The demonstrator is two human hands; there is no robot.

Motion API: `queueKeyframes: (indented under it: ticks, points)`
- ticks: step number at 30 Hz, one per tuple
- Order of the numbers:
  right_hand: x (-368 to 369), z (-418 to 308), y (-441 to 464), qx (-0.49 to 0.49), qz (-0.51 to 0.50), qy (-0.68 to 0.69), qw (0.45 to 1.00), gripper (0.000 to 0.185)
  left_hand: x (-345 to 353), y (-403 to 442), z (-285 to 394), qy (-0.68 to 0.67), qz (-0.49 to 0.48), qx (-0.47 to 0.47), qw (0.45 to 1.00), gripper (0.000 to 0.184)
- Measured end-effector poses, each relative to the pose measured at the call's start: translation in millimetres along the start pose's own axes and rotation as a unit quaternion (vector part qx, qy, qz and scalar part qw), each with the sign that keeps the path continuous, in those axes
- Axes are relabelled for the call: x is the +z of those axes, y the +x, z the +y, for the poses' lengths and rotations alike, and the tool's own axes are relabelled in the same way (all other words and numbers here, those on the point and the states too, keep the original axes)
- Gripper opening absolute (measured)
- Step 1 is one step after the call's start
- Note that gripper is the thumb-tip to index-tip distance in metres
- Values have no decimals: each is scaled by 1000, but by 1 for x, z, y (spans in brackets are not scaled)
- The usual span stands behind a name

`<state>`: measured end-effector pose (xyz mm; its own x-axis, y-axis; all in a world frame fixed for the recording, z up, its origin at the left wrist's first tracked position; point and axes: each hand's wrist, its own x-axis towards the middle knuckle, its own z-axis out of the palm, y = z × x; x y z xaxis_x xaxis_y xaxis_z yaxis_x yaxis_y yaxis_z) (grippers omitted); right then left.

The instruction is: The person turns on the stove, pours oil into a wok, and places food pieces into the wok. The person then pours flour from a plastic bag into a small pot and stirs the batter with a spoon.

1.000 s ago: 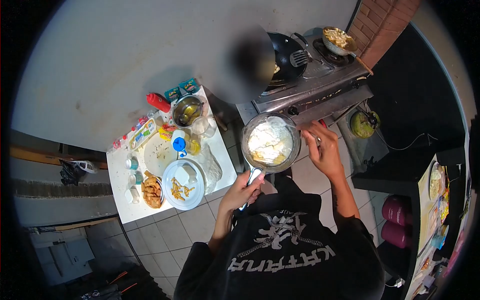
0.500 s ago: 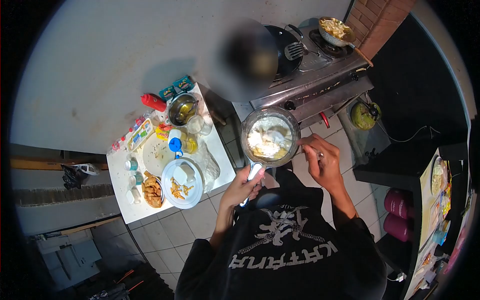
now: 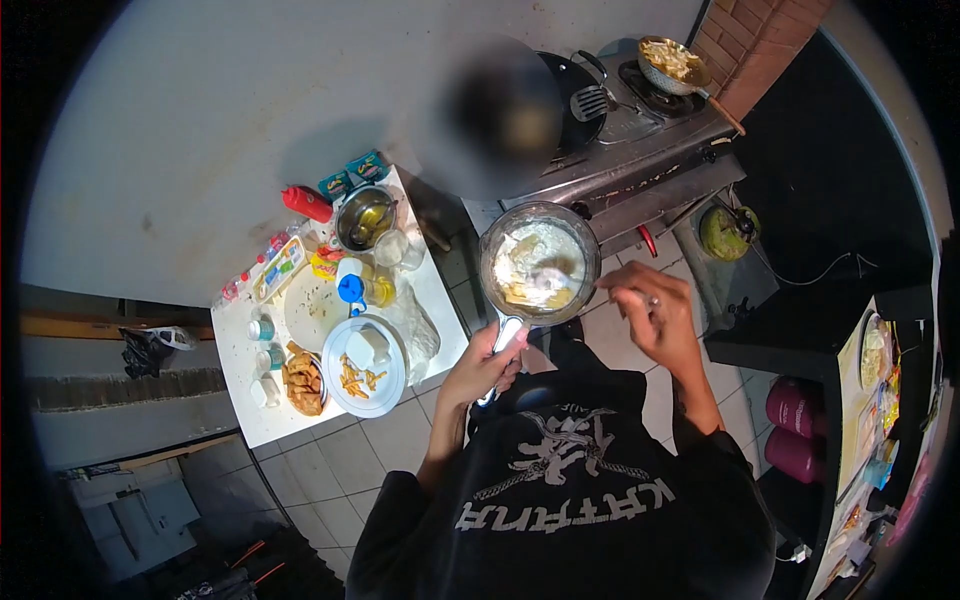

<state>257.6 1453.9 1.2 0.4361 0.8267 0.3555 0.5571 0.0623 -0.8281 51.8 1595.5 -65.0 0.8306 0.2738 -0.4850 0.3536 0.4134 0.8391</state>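
Note:
My left hand (image 3: 484, 368) is wrapped round the white, dark-edged handle (image 3: 508, 332) of a round saucepan (image 3: 589, 250), held in front of my chest. Inside the pan lies a white, floury mixture (image 3: 530, 250) with yellowish pieces in it. Fingers pinched, my right hand (image 3: 655, 312) is at the pan's right rim. It grips what looks like a spoon, whose pale, blurred end (image 3: 552, 279) is in the mixture; most of its handle is hidden by the fingers.
Left, a white table (image 3: 440, 310) bears a plate (image 3: 388, 395) with fried strips, a bowl of fried pieces (image 3: 303, 385), a metal pot (image 3: 345, 225), bottles and jars. Ahead, a stove (image 3: 625, 190) holds a black wok (image 3: 570, 125) and a strainer (image 3: 655, 78). Dark shelving (image 3: 780, 345) stands right.
My right hand has shifted slightly, and the spoon's end has moved within the pan, stirring the mixture about. The pan has risen slightly in view; my left hand keeps its grip.

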Motion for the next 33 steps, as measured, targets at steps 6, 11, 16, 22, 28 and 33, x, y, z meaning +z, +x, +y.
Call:
queueKeyframes:
  ticks: [6, 11, 16, 22, 28, 33]
  points:
    - [20, 22, 7, -39, 8, -12, 999, 9, -1, -2, 4, -1, -12, 12, 1000, 28]
    - [7, 12, 19, -54, 19, -39, 998, 8, -1, -3, 3, 14, -18, 34, 999, 25]
    - [-4, 14, 20, -35, 14, -108, 993, 9, 0, -6, 4, 2, -19, 28, 999, 25]
    - [36, 43, -3, -70, 116, -104, 985, 9, 1, -8, 5, 20, -13, 41, 999, 26]
    - [43, 40, -14, 107, 210, 35, 971, 29, 2, -6, 1, -2, -14, -6, 1000, 27]
    - [33, 21, -18, -24, 135, -48, 989, 22, 6, -5, 1, 3, -13, 6, 1000, 29]
